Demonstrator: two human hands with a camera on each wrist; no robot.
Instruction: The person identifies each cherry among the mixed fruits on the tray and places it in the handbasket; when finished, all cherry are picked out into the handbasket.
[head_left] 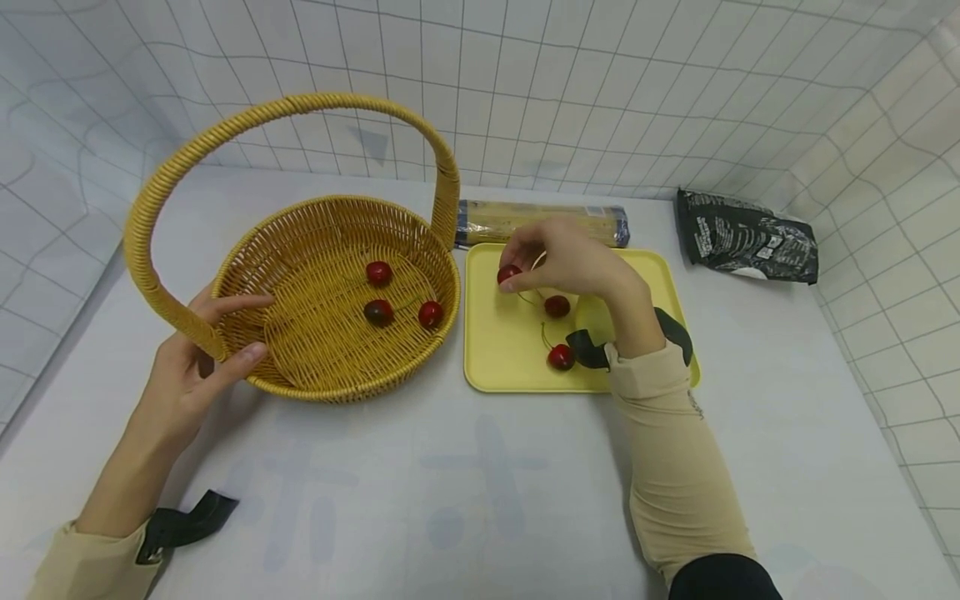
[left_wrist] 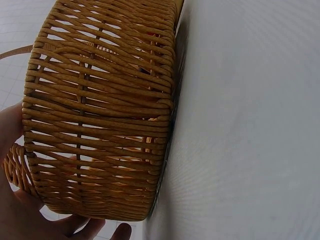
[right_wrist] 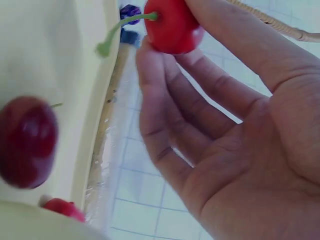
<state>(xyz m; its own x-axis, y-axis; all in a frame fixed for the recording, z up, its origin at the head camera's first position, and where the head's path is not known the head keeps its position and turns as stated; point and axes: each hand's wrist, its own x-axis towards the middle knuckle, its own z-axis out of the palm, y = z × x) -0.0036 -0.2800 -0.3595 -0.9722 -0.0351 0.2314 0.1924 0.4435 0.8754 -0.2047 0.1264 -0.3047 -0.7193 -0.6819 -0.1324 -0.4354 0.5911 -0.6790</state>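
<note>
A yellow wicker basket [head_left: 322, 379] with a tall arched handle stands on the left, with a few red cherries [head_left: 378, 273] inside. My left hand [head_left: 183, 371] grips its left rim beside the handle's foot, thumb and a finger reaching over the edge; other fingers show against the outside in the left wrist view. Over the yellow tray [head_left: 495, 367], my right hand [head_left: 566, 258] pinches a red cherry [right_wrist: 175, 27] between thumb and fingers, its green stem sticking out. Below it on the tray lie a dark cherry [head_left: 557, 307] and a redder cherry [head_left: 560, 357].
A round yellow item [head_left: 595, 318] on the tray is partly covered by my right wrist. Behind the tray lies a clear-wrapped pack of thin yellow sticks [head_left: 540, 221]. A crumpled black pouch [head_left: 746, 237] rests at the back right. Grid-patterned white sheeting [head_left: 510, 92] surrounds the table.
</note>
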